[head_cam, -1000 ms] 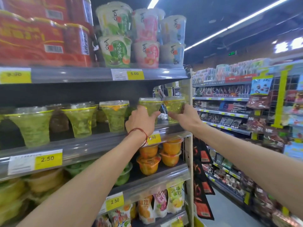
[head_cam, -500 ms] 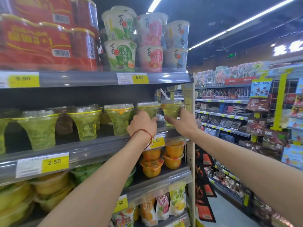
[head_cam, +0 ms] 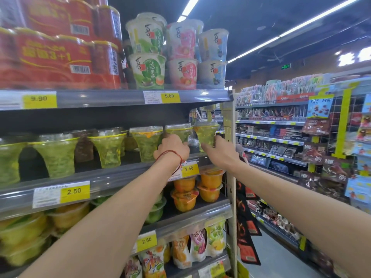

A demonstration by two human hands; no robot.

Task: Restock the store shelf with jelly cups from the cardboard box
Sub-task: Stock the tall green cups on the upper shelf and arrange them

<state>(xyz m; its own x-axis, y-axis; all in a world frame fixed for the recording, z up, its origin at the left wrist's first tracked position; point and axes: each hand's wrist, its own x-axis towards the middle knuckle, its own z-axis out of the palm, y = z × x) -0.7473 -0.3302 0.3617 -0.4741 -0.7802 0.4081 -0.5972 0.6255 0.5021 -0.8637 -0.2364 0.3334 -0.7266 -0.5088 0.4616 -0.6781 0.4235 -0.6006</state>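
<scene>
The left hand [head_cam: 171, 147] curls round one cup [head_cam: 178, 131], the right hand [head_cam: 219, 152] pinches the end cup [head_cam: 206, 132], at the right end of the shelf [head_cam: 120, 174]. Probably light, thin, slippery (soft lid): hold the narrow foot.

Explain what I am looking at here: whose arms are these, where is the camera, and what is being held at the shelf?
There is no machine here. These are a person's two bare arms, filmed by one wide-angle camera worn on the head, looking forward and down. The left hand, with a red string at the wrist, grips a green jelly cup. The right hand grips a second green jelly cup. Both cups are at the right end of the middle shelf, next to a row of similar green cups. Tall printed cups sit on the shelf above and orange cups on the one below. The cardboard box is not in view.
</scene>
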